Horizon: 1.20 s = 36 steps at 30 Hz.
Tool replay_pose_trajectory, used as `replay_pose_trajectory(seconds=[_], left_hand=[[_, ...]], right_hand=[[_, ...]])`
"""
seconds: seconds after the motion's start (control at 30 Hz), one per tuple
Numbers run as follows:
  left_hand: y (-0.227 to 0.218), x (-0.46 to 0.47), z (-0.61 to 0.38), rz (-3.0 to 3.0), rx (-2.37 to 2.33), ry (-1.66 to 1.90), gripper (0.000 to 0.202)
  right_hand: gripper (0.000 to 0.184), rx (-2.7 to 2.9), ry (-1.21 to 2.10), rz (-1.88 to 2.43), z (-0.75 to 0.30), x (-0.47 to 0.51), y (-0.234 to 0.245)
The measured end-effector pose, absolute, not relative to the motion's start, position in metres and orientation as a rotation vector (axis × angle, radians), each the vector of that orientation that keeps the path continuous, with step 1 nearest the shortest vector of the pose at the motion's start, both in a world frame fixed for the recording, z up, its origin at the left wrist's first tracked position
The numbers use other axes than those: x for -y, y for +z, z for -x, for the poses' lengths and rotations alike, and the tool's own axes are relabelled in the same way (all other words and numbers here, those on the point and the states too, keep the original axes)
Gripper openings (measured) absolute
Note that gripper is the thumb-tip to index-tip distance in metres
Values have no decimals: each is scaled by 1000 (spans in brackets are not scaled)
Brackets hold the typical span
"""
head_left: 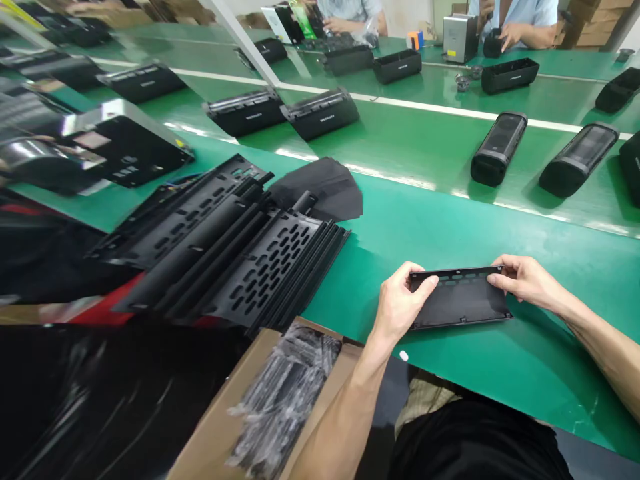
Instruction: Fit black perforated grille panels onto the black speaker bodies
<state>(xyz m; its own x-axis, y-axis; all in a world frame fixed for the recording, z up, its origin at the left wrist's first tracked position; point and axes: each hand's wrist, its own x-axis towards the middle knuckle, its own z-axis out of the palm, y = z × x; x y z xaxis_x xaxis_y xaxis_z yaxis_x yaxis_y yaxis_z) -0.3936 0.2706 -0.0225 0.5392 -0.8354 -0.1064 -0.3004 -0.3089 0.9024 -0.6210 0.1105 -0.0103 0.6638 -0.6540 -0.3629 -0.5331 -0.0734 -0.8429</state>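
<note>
Between my two hands is a black speaker grille panel (460, 303), its hollow inner side facing me and a row of slots along its upper part. My left hand (400, 300) grips its left end, thumb over the upper corner. My right hand (525, 280) pinches the upper right corner between thumb and fingers. The panel is tilted just above the green work surface (550, 373). Left of my hands lies a pile of similar black panels (270, 267) with oblong holes. Thin black sheets (320, 190) are stacked behind that pile.
An open cardboard box (250, 373) with clear plastic-wrapped pieces stands beside my left forearm. Black speaker housings (320, 113) and speakers (500, 147) stand on the green conveyor belt (415, 147). A metal-cased machine (130, 143) is at left. Two co-workers (520, 27) sit opposite.
</note>
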Motion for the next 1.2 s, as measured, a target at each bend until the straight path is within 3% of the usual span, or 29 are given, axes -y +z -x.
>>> replay_pose_trajectory(seconds=[0.17, 0.47, 0.9, 1.2], left_hand=[[-26, -271, 388, -1801, 909, -774, 34], [-31, -286, 371, -1356, 560, -1230, 53], [-36, -288, 379, -1231, 497, -1233, 52], [-36, -290, 373, -1217, 537, -1202, 51]], right_hand=[[37, -942, -118, 1720, 623, -109, -10], [47, -924, -107, 1534, 622, -102, -5], [62, -918, -150, 1371, 630, -94, -15], [49, -847, -152, 1312, 626, -94, -16]])
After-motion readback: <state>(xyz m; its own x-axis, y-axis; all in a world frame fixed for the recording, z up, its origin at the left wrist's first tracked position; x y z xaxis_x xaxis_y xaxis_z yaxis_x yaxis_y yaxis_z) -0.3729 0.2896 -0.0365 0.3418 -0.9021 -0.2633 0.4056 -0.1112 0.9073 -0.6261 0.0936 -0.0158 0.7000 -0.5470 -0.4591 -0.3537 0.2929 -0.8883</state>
